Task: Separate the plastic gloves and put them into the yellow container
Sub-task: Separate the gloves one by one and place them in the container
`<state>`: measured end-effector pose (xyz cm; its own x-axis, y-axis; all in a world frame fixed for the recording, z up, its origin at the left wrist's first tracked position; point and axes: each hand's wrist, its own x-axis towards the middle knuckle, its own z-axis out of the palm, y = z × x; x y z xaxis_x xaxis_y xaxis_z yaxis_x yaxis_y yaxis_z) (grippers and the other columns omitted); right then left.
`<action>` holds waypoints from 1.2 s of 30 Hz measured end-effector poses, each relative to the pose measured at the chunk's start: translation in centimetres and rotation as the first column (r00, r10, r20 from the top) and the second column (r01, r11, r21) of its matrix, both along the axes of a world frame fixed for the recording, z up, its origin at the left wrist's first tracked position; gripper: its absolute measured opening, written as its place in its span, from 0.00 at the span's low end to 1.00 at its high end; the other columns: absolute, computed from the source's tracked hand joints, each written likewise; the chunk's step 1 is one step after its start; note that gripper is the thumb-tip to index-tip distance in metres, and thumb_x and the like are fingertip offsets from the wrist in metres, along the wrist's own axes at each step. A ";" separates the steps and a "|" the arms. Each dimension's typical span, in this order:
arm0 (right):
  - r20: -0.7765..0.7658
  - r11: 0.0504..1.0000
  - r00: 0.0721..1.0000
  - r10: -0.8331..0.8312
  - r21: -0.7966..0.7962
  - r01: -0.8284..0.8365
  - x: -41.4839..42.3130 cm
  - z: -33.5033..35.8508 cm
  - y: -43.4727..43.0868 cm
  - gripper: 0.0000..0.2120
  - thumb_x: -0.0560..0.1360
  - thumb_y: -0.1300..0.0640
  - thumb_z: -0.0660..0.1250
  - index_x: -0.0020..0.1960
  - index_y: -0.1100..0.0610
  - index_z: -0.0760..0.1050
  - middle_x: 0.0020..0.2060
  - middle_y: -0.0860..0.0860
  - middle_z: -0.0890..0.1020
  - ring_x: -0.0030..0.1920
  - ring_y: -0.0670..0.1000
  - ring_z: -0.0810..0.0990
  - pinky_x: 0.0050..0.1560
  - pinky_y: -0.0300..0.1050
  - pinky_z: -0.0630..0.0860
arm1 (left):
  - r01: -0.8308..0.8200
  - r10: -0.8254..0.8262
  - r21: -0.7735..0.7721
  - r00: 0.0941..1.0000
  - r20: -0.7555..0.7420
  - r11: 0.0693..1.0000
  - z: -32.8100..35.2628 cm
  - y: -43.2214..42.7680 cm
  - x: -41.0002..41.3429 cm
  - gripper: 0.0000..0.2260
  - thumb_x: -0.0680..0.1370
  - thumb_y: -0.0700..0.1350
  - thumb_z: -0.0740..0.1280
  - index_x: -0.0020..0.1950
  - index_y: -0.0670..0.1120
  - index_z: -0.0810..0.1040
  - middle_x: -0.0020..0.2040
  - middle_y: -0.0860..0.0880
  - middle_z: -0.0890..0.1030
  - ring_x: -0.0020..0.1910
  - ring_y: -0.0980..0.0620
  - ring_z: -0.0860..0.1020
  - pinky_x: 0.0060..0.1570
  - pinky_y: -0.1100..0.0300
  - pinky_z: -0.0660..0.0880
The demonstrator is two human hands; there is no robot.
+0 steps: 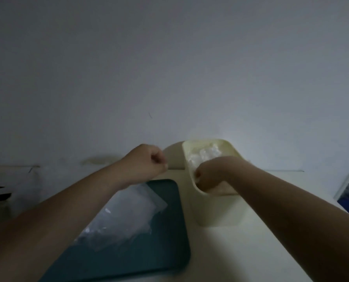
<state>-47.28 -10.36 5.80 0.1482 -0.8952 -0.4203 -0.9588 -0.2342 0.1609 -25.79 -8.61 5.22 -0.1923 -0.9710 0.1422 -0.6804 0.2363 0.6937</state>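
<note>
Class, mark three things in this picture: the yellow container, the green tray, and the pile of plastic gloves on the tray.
yellow container [216, 211]: head view, its near front wall.
green tray [170, 241]: head view, bare right part.
pile of plastic gloves [126, 217]: head view, middle of the pile.

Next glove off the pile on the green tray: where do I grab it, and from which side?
Pinch the top sheet of the gloves at the loose corner pointing toward the yellow container, coming down from above on that side. The pile lies flat on the tray; only that corner sticks out.
</note>
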 end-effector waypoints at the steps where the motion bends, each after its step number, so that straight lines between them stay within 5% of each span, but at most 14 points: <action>1: 0.020 0.999 1.000 -0.007 -0.043 0.008 0.1 1.2 0.3 0.26 0.82 0.46 0.62 0.77 0.54 0.70 0.72 0.52 0.75 0.70 0.57 0.75 0.72 0.55 0.71 | 0.026 -0.024 -0.007 0.986 0.163 1.000 -0.8 0.7 1.2 0.03 0.78 0.47 0.74 0.51 0.50 0.86 0.50 0.54 0.85 0.50 0.55 0.82 0.53 0.57 0.80; 4: 0.100 0.975 0.995 -0.006 -0.220 0.028 1.1 4.1 2.2 0.23 0.81 0.51 0.64 0.75 0.55 0.71 0.70 0.52 0.76 0.68 0.56 0.77 0.68 0.52 0.74 | 0.011 -0.027 0.032 0.842 0.539 0.999 -3.7 2.8 4.2 0.11 0.78 0.55 0.71 0.59 0.54 0.83 0.59 0.57 0.80 0.57 0.54 0.79 0.59 0.58 0.76; 8: 0.307 0.906 0.943 0.131 -0.424 0.012 5.9 4.4 5.1 0.12 0.80 0.54 0.62 0.60 0.56 0.78 0.56 0.53 0.82 0.54 0.56 0.82 0.57 0.51 0.80 | -0.015 -0.034 0.072 0.780 0.625 0.997 -7.2 4.1 5.8 0.09 0.77 0.56 0.67 0.45 0.52 0.81 0.45 0.53 0.81 0.44 0.53 0.79 0.42 0.57 0.75; 11: 0.539 0.910 0.813 0.222 -0.413 0.025 9.1 2.1 5.7 0.14 0.81 0.55 0.61 0.61 0.54 0.81 0.58 0.51 0.83 0.53 0.53 0.82 0.59 0.51 0.81 | -0.032 0.026 0.004 0.872 0.490 0.999 -8.8 4.1 6.9 0.08 0.76 0.51 0.67 0.48 0.50 0.85 0.44 0.51 0.84 0.44 0.51 0.81 0.47 0.54 0.79; 16: 0.745 0.954 0.635 0.204 -0.298 0.043 11.1 -2.0 5.0 0.18 0.83 0.49 0.64 0.71 0.52 0.78 0.68 0.47 0.80 0.67 0.47 0.78 0.66 0.39 0.70 | -0.057 0.056 0.001 0.981 0.185 0.998 -8.7 3.8 9.0 0.07 0.79 0.44 0.69 0.48 0.49 0.88 0.45 0.52 0.87 0.44 0.55 0.83 0.50 0.57 0.80; 19: 0.941 0.961 0.310 0.136 -0.200 0.188 11.2 -3.5 4.2 0.20 0.80 0.45 0.69 0.70 0.52 0.79 0.62 0.46 0.83 0.63 0.44 0.81 0.68 0.44 0.76 | -0.114 0.119 0.044 0.984 -0.132 0.993 -6.8 3.8 10.1 0.08 0.80 0.49 0.72 0.43 0.48 0.86 0.39 0.52 0.85 0.40 0.54 0.83 0.44 0.59 0.80; 22: 0.999 0.978 0.050 0.010 -0.021 0.207 11.1 -3.8 3.6 0.28 0.75 0.42 0.74 0.73 0.48 0.75 0.63 0.41 0.81 0.62 0.40 0.81 0.61 0.40 0.79 | -0.052 0.148 0.212 0.872 -0.466 0.976 -4.6 4.1 10.5 0.06 0.78 0.48 0.74 0.44 0.48 0.86 0.44 0.48 0.87 0.45 0.49 0.85 0.48 0.56 0.78; 26: 0.998 0.998 -0.020 -0.059 0.058 -0.015 10.2 -3.2 3.0 0.37 0.68 0.46 0.82 0.74 0.49 0.73 0.66 0.45 0.81 0.63 0.47 0.82 0.63 0.46 0.80 | 0.198 0.075 0.296 0.702 -0.708 0.935 -3.4 3.8 10.5 0.13 0.82 0.41 0.65 0.60 0.33 0.81 0.47 0.39 0.85 0.47 0.42 0.85 0.40 0.53 0.75; 29: 0.994 0.989 -0.086 -0.074 0.062 -0.135 10.6 -2.9 3.4 0.19 0.74 0.58 0.78 0.63 0.60 0.81 0.55 0.58 0.86 0.56 0.57 0.86 0.57 0.50 0.82 | 0.296 0.035 0.309 0.668 -0.743 0.904 -3.7 3.8 10.3 0.15 0.82 0.46 0.65 0.59 0.37 0.84 0.43 0.41 0.84 0.41 0.43 0.84 0.37 0.54 0.72; 31: 0.991 0.997 -0.115 -0.064 0.058 -0.053 11.2 -3.1 3.6 0.09 0.77 0.60 0.73 0.53 0.65 0.84 0.45 0.61 0.87 0.45 0.58 0.86 0.48 0.47 0.82 | 0.298 0.096 0.346 0.619 -0.779 0.890 -3.8 3.6 10.2 0.18 0.79 0.56 0.66 0.54 0.44 0.87 0.44 0.42 0.84 0.40 0.44 0.83 0.37 0.53 0.73; 33: 0.990 0.995 -0.121 -0.066 0.074 0.068 11.5 -3.7 3.3 0.09 0.79 0.60 0.71 0.48 0.67 0.83 0.39 0.60 0.85 0.37 0.57 0.83 0.41 0.46 0.81 | 0.300 0.169 0.383 0.550 -0.818 0.874 -4.4 3.0 10.7 0.30 0.76 0.69 0.65 0.61 0.45 0.85 0.52 0.42 0.86 0.43 0.44 0.84 0.39 0.51 0.77; 36: 0.986 0.980 -0.134 -0.097 0.118 0.160 11.4 -4.4 2.9 0.12 0.79 0.60 0.71 0.47 0.71 0.80 0.33 0.60 0.82 0.32 0.55 0.77 0.33 0.43 0.77 | 0.252 0.093 0.348 0.676 -0.731 0.903 -5.1 2.5 11.6 0.47 0.64 0.80 0.68 0.71 0.48 0.79 0.63 0.46 0.84 0.55 0.47 0.86 0.50 0.47 0.83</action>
